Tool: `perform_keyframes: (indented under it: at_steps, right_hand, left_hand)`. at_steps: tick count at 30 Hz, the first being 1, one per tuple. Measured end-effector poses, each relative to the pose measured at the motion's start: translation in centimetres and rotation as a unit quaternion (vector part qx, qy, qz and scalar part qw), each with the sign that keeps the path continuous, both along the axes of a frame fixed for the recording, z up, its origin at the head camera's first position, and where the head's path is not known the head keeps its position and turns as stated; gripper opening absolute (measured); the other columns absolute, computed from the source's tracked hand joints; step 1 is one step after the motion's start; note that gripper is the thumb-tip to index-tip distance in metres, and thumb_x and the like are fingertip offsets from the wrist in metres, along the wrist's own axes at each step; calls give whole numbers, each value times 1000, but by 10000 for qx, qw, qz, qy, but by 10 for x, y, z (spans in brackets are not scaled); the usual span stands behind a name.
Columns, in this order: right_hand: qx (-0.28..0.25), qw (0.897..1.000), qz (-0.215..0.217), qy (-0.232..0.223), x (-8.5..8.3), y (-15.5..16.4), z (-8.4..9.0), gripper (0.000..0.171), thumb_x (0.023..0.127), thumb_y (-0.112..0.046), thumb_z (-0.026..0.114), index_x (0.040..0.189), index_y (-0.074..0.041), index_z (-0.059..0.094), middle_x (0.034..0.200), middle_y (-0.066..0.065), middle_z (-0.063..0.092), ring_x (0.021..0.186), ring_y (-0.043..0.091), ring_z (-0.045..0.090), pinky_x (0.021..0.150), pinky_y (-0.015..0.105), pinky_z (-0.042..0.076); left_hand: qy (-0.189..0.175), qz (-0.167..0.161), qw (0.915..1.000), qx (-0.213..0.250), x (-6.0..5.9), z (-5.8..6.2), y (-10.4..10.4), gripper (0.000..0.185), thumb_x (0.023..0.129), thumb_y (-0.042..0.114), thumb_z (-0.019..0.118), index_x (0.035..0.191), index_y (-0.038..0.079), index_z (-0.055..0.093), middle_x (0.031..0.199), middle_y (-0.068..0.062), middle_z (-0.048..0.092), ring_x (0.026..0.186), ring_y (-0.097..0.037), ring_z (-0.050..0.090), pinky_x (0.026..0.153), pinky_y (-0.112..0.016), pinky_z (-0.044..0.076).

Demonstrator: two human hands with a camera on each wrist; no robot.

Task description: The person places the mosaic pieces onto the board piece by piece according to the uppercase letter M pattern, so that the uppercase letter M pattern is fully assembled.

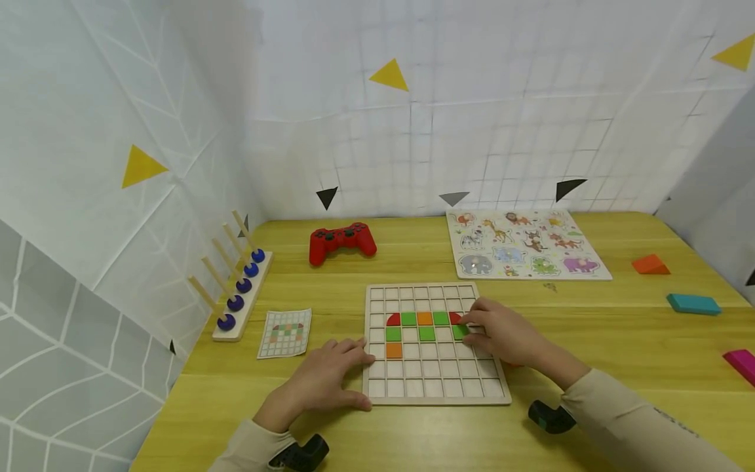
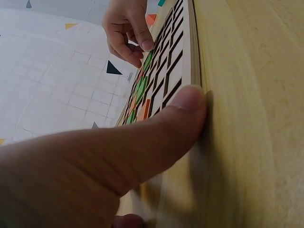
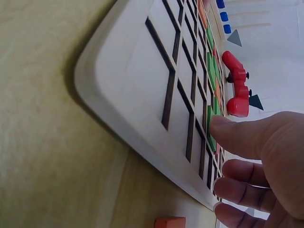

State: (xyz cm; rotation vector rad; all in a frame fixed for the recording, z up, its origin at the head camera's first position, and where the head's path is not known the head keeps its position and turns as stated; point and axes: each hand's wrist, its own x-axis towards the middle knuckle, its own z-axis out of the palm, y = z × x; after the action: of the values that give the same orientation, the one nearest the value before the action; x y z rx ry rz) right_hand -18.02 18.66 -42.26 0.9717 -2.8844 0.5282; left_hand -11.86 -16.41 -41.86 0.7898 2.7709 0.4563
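A wooden grid board (image 1: 436,387) lies in the middle of the yellow table (image 1: 619,328). Red, green and orange tiles fill part of its upper rows. My right hand (image 1: 467,328) reaches in from the right and pinches a green tile (image 1: 459,332) in the second coloured row; the right wrist view shows the thumb (image 3: 228,130) on that green tile (image 3: 210,114). My left hand (image 1: 354,373) lies flat on the table at the board's left edge. In the left wrist view its thumb (image 2: 185,109) presses against the board's rim (image 2: 191,52).
A pattern card (image 1: 285,333) and a peg rack with blue beads (image 1: 238,288) sit left of the board. Behind are a red gamepad (image 1: 342,241) and an animal puzzle (image 1: 525,244). Orange (image 1: 650,265), teal (image 1: 693,303) and pink (image 1: 742,364) blocks lie at the right.
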Motion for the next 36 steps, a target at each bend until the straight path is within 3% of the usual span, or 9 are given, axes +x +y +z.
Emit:
perform_keyframes:
  at_steps: [9,16,23,30,36]
  right_hand:
    - [-98,9999,-113,-26,0,-1,1,17,84,-18,78,99,-12,75,92,-1,59,75,5,49,66,24,46]
    - [-177,9998,45,98,3,2,4,17,84,-18,78,99,-12,76,92,-1,59,74,4,47,64,23,44]
    - [-198,9998,-67,-12,21,36,17,20,83,-18,78,101,-11,75,91,-2,59,74,4,47,61,23,43]
    - [170,9984,-71,-526,37,74,5,38,81,-40,78,109,-15,73,96,-7,60,82,3,49,66,24,44]
    - [100,9992,-39,-380,43,82,-1,35,82,-34,78,111,-16,72,97,-7,57,82,2,46,67,25,43]
  left_hand:
    - [-24,7,10000,-21,-1,0,0,69,75,60,76,132,25,60,151,-6,48,126,-30,51,99,-50,45]
    - [-60,24,10000,-40,-2,-3,-2,69,75,63,74,132,27,60,151,-6,48,127,-30,50,100,-50,45]
    - [-71,-7,10000,-39,-3,-2,-2,68,76,63,73,132,27,60,151,-6,48,128,-30,51,100,-49,45]
    - [-72,13,10000,-52,-4,0,-3,68,76,62,74,132,26,60,153,-6,47,127,-29,51,100,-49,45]
    - [-94,-23,9999,63,-2,-1,-1,68,75,61,75,131,25,61,151,-7,48,127,-31,51,101,-51,44]
